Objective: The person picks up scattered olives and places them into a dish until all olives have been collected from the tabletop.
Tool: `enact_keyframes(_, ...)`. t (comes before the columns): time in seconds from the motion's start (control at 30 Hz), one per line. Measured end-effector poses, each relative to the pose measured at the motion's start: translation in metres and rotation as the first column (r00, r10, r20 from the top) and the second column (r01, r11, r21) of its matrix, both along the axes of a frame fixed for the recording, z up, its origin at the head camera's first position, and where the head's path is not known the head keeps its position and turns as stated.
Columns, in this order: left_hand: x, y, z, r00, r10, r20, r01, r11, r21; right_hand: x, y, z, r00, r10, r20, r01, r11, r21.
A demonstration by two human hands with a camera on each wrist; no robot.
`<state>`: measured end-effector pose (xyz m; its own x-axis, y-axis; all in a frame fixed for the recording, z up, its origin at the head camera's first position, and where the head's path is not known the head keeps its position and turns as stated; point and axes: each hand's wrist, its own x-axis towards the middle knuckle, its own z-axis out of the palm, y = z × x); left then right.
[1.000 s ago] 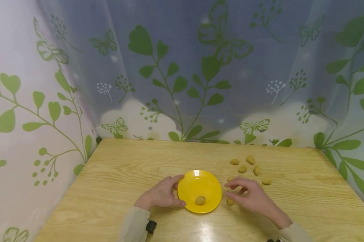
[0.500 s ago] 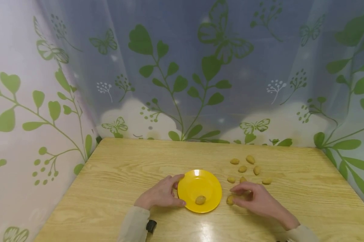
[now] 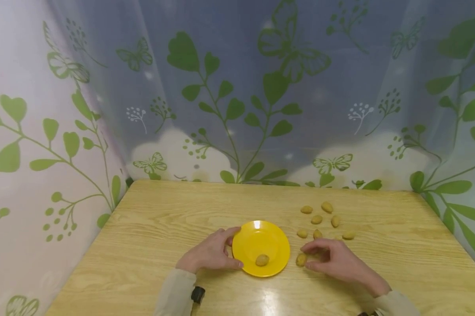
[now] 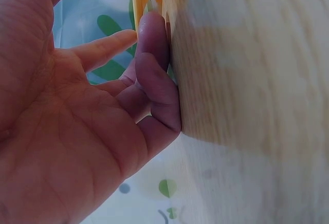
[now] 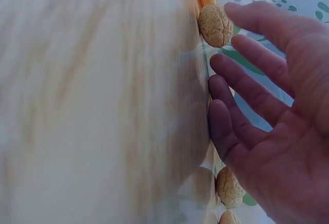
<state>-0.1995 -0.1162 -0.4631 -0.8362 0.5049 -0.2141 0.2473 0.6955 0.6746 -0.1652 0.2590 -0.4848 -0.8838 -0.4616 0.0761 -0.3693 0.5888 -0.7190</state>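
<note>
A wrinkled, oval walnut lay just beside the right grip, relaxed with fingers parted; the left grip held a round, glossy yellow plate by its rim, another walnut inside. More walnuts dotted the wood-grained tabletop before leaf-printed drapes.

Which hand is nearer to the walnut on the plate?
The left hand, which holds the plate left of that walnut; the right hand is right of the plate, by another walnut.

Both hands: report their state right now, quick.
Left hand: holding the yellow plate at its rim.
Right hand: open around a walnut, no grip seen; whether it touches cannot be told.
</note>
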Motion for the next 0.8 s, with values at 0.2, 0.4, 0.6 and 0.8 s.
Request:
enact_keyframes(0.2,-0.0010,-0.0002,0.0001,1.000,-0.006,-0.012,0.006,1.000,-0.007,-0.0014,-0.0016,0.0031,0.999,-0.017,0.036,0.016,0.999,0.032)
enact_keyframes(0.4,-0.0011,0.0001,-0.0005,1.000,-0.013,-0.018,0.013,1.000,-0.005,-0.0017,-0.0032,0.0037,0.998,-0.017,0.057,0.015,0.999,0.037)
enact_keyframes(0.6,-0.0002,0.0002,-0.0005,1.000,-0.011,-0.020,0.011,1.000,-0.001,-0.0017,-0.0048,0.0049,0.998,-0.026,0.053,0.024,0.999,0.045)
enact_keyframes(0.8,0.0010,0.0001,-0.0001,1.000,-0.004,-0.007,0.004,1.000,0.003,-0.0007,-0.0044,0.0038,0.999,-0.007,0.032,0.005,0.998,0.056)
